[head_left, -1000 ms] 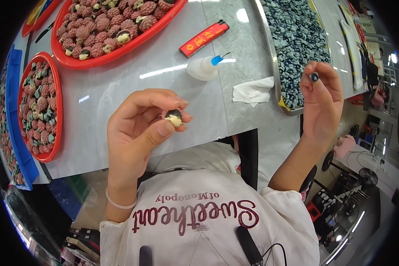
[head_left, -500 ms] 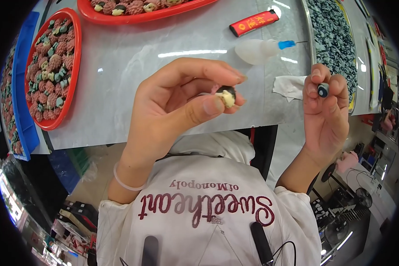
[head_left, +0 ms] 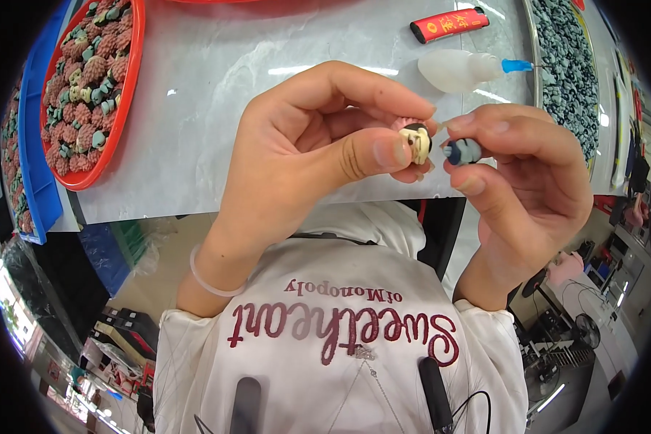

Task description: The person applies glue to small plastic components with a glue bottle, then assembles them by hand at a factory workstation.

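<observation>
My left hand [head_left: 296, 159] pinches a small figurine head [head_left: 417, 144] between thumb and fingers. It is cream in front with a black top, and a ridged pink part sits behind it. Close to its right, my right hand [head_left: 539, 163] grips a tiny blue-grey figurine body [head_left: 464, 151] with thumb and fingertips. A dark end with a small pale peg on that body points toward the head. A narrow gap separates the two pieces. Both hands are above the table's near edge, and the fingers partly cover what they hold.
Beyond the right hand lies a squeeze bottle [head_left: 459, 70] with a blue needle tip, near a red lighter [head_left: 450, 25]. A tray of blue-grey pieces [head_left: 566, 65] stands at right. A red tray [head_left: 132, 87] of pink figurine parts and a blue tray [head_left: 42, 181] stand at left.
My right hand has come in leftward with the figurine body, turning it toward the head. My left hand has moved slightly right and up, and the head now shows more of its front.
</observation>
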The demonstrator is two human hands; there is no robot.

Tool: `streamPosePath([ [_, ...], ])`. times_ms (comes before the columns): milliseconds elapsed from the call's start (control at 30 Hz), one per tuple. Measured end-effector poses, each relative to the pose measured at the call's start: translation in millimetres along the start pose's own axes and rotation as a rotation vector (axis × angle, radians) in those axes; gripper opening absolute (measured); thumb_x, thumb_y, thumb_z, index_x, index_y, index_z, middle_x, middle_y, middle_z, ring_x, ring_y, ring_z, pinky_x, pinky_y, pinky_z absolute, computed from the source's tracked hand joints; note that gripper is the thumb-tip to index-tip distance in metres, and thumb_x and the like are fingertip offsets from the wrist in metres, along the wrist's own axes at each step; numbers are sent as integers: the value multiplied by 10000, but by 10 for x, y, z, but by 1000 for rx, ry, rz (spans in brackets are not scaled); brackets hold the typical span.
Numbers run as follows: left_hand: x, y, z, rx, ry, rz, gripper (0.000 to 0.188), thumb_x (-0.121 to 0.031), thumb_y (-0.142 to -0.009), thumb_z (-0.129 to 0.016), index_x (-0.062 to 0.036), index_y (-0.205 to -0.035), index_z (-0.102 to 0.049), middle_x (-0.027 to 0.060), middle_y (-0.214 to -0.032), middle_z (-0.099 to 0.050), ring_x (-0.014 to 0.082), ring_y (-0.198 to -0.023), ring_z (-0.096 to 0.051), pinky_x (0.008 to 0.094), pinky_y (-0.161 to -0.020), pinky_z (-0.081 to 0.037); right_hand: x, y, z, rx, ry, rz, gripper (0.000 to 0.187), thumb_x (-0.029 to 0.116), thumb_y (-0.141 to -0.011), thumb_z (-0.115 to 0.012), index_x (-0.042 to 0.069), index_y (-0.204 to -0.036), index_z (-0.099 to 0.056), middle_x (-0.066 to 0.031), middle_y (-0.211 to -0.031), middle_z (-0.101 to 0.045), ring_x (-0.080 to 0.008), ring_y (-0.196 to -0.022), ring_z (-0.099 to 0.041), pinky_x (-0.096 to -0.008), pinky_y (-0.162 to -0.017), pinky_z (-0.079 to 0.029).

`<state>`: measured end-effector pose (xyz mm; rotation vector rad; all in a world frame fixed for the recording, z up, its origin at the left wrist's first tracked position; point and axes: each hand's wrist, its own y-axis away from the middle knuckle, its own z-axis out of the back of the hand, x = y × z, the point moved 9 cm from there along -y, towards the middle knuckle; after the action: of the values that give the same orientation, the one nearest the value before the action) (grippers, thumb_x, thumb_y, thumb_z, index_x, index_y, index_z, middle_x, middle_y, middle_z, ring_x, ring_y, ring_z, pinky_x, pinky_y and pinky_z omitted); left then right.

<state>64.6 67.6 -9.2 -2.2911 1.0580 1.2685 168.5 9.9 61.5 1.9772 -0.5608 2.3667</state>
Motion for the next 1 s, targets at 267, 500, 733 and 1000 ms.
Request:
streamPosePath([
  [267,4,14,12,-19,24,-24,360,-241,-728,-685,23,-931,-549,81,-792,-567,120,-673,-568,203,-554,-482,75,23,-76,47,200,163,198,-37,-654,-680,-54,-813,-564,-203,-826,-588,-237,-745,-606,-238,-615,-500],
  [500,-7,-4,31,-71,-2,-52,285,-149,-692,-711,19,-880,-578,68,-758,-557,115,-653,-560,205,-539,-485,79,12,-62,7,279,158,159,-57,-642,-678,-61,-759,-571,-188,-771,-591,-234,-697,-619,-232,-584,-507],
  [733,-25,23,77,-110,52,5,276,-79,-692,-707,33,-906,-572,78,-807,-563,124,-719,-564,218,-624,-480,63,-16,-118,-7,237,172,149,-96,-643,-661,-60,-754,-570,-192,-763,-589,-213,-660,-613,-228,-546,-499],
  [1000,-192,88,29,59,98,-31,261,-12,-728,-656,32,-953,-530,109,-924,-563,163,-843,-550,279,-710,-458,186,100,-180,-59,493,321,254,268,-690,-696,102,-878,-656,-129,-999,-524,-207,-870,-489,-268,-600,-387],
])
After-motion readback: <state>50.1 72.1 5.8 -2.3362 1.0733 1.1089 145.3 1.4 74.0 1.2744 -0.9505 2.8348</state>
